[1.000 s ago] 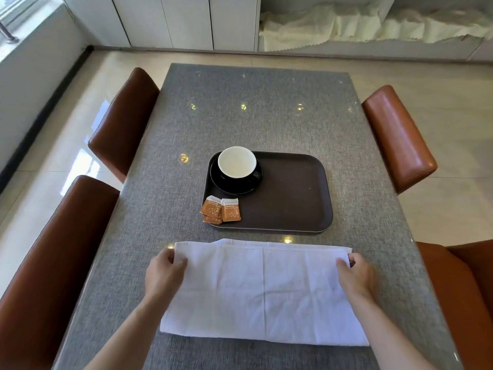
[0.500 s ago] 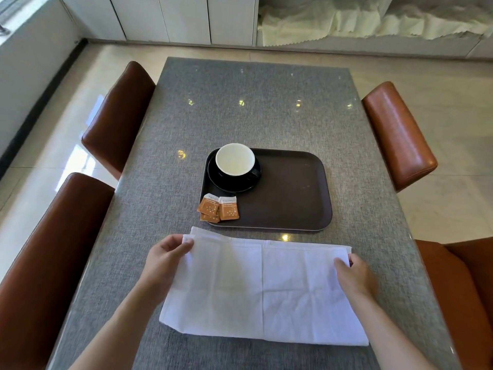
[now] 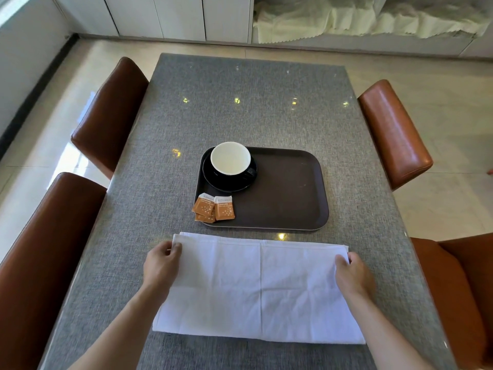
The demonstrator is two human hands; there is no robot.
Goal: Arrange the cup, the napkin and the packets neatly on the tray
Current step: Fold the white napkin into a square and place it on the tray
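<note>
White napkin (image 3: 260, 287), lower centre, folded flat on grey table (image 3: 248, 121): my left hand (image 3: 160, 265) and right hand (image 3: 353, 273) pinch its far corners. Mid-frame, dark tray (image 3: 288, 193): cup (image 3: 230, 158) on saucer (image 3: 229, 180) upper left, orange packets (image 3: 214, 208) lower left.

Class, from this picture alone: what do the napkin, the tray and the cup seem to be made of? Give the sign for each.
Napkin: woven cloth, probably cotton or linen, matt white; it shows soft creases and a stitched hem.
Tray: likely moulded plastic, dark brown, dull; one piece with rounded corners and raised rim.
Cup: probably glazed ceramic, black outside, white inside, with a thick rim and slight sheen.
</note>
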